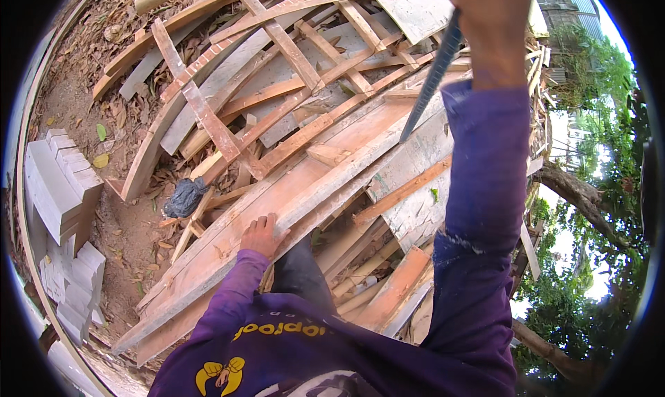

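My left hand rests on a long timber beam, its fingers laid over the top face. The beam runs diagonally from lower left to upper right, with wide reddish boards against it. High at the right, my raised right hand is closed around one end of a long, dark grey, tapering blade-like tool. The hand's top is cut off by the picture's edge, and the tool's handle is hidden. The tool's narrow tip points down toward the boards, and whether it touches them I cannot tell.
Nailed wooden frames and loose planks are heaped beyond the beam. Grey blocks are stacked at the left, beside leaf-strewn soil. A crumpled dark plastic bag lies near the frames. Trees stand at the right.
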`<state>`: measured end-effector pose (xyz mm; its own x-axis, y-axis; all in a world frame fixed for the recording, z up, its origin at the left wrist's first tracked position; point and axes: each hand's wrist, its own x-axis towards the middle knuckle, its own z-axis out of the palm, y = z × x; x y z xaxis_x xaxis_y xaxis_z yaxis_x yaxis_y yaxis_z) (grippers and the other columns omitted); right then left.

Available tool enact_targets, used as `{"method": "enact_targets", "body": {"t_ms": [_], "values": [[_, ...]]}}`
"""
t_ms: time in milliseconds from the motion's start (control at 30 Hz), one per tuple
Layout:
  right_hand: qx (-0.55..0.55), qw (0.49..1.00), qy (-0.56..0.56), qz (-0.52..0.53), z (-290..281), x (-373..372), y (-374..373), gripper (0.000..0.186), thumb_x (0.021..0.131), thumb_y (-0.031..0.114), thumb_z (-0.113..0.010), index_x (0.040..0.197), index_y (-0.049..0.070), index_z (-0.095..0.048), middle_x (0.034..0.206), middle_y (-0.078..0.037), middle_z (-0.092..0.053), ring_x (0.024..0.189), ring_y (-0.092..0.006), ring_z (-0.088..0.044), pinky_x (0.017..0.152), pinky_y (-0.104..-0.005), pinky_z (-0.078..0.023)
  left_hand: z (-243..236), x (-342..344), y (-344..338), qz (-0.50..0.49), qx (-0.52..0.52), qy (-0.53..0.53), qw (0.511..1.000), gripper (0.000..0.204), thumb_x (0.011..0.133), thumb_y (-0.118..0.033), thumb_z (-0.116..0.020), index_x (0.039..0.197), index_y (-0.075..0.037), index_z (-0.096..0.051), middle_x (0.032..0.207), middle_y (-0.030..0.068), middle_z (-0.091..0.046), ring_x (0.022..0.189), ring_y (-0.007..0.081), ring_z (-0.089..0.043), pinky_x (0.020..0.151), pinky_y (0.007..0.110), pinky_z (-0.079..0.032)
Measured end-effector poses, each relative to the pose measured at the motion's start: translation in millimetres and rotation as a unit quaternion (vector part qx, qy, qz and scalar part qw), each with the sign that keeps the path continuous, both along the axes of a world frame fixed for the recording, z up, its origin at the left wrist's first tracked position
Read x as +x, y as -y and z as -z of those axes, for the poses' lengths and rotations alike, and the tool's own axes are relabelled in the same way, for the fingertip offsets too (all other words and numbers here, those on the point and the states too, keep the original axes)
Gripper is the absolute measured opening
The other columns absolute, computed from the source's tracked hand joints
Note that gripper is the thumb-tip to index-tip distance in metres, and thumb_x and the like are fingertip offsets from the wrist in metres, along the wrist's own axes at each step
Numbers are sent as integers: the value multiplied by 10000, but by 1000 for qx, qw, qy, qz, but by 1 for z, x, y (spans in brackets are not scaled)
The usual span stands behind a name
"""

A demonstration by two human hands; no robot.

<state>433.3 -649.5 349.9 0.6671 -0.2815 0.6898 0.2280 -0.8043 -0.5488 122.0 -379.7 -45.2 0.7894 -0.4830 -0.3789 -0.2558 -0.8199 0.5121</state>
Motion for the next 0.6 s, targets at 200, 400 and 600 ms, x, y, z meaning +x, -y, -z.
{"method": "enact_targets", "body": {"t_ms": [200,400,600], "values": [[220,975,23,-18,-75,-135,52,371,1009,141,-510,691,155,-318,535,29,-275,414,-83,-264,446,-266,-296,-18,44,2,6,-10,-45,999,575,966,-548,-634,1337,-114,-562,1198,149,-653,1131,362,-644,940,481,-547],[261,957,67,-106,-41,-179,70,335,974,65,-473,689,152,-320,538,33,-261,412,-82,-206,401,-267,-229,-13,72,-11,13,37,-67,997,652,970,-633,-581,1353,-106,-550,1307,192,-636,1193,396,-635,982,502,-524],[284,942,154,-96,-18,-284,110,353,1037,133,-400,694,165,-326,535,26,-285,471,-82,-242,472,-277,-265,-2,136,-27,18,58,-80,995,722,910,-601,-683,1370,-57,-560,1205,195,-710,1106,405,-679,945,487,-544]]}}
